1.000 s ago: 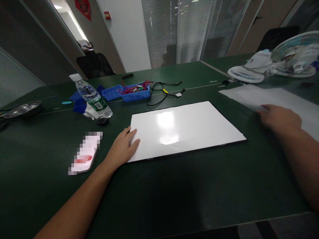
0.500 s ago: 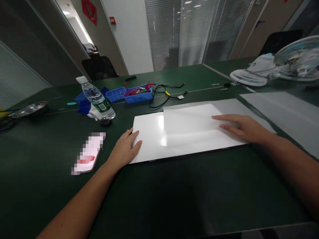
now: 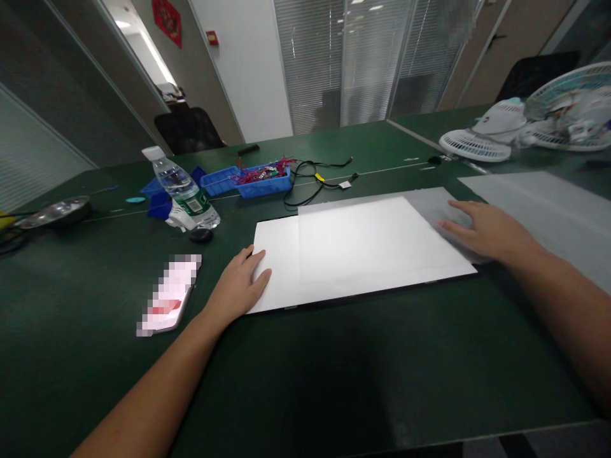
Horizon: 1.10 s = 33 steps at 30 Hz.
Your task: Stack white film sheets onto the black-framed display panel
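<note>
A flat white panel [image 3: 277, 254] with a dark edge lies on the green table. Over its right part rests a thin translucent sheet [image 3: 432, 210], which reaches past the panel's right end. My left hand [image 3: 238, 286] is on the panel's left edge, fingers apart. Fingers spread, my right hand [image 3: 482, 230] lies on the sheet just beyond the panel's right side.
Another pale sheet [image 3: 544, 210] lies at the right, below a white fan [image 3: 494, 137]. Left of the panel are a phone [image 3: 172, 296], a black mouse [image 3: 201, 235] and a water bottle [image 3: 186, 191]. Behind stand blue trays [image 3: 265, 186] and a black cable [image 3: 305, 181].
My right hand has moved to the right, off the panel. The translucent sheet now lies flatter, and its left edge has shifted a little left. My left hand has stayed in place.
</note>
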{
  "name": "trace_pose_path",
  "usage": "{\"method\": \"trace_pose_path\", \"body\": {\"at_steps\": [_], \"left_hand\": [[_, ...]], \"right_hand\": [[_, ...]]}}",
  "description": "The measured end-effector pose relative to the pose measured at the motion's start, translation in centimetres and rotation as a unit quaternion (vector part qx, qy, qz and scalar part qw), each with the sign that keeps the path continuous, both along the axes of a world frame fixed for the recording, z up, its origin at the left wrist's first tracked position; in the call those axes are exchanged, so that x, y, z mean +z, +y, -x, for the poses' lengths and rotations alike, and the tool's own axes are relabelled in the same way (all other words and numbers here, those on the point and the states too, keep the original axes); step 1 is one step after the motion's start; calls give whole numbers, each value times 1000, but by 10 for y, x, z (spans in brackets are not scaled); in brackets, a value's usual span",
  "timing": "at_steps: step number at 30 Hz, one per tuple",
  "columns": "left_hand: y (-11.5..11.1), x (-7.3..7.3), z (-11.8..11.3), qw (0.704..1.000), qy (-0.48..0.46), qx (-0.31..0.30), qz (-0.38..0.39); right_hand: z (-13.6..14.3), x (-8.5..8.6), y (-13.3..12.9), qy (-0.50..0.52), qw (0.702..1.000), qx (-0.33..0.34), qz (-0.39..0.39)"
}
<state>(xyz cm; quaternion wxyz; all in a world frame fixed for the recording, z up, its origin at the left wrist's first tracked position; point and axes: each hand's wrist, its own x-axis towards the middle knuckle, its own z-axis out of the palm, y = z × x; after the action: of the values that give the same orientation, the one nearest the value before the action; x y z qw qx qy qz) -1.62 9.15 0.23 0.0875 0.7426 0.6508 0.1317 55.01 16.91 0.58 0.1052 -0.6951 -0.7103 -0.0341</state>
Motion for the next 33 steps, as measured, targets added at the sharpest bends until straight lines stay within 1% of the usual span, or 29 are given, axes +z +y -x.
{"method": "trace_pose_path", "body": {"at_steps": [1,2,3,5,7,10,15,20,25,29,33], "left_hand": [[0,0,0,1000,-1,-2,0],[0,0,1,1000,-1,-3,-1],[0,0,1,1000,0,-3,-1],[0,0,0,1000,1,-3,0],[0,0,0,1000,1,-1,0],[0,-2,1,1000,1,-2,-3],[0,-4,2,1000,-12,-2,-3],[-1,0,-1,1000,-23,4,8],[-1,0,-2,1000,-9,4,9],[1,-2,0,1000,0,8,1],[1,-1,0,1000,-3,9,-6]], "right_hand": [[-9,-5,4,-8,999,-27,33],[-16,-9,7,-12,997,-37,61],[-21,-12,9,-13,996,-35,81],[-23,-17,12,-14,995,-13,97],[-18,-17,11,-14,995,3,99],[-2,-14,6,-16,994,19,102],[34,-1,-7,-35,996,13,86],[60,10,-18,-49,995,23,81],[69,13,-22,-38,997,35,65],[69,12,-24,-14,998,63,28],[69,14,-28,7,997,80,-9]]}}
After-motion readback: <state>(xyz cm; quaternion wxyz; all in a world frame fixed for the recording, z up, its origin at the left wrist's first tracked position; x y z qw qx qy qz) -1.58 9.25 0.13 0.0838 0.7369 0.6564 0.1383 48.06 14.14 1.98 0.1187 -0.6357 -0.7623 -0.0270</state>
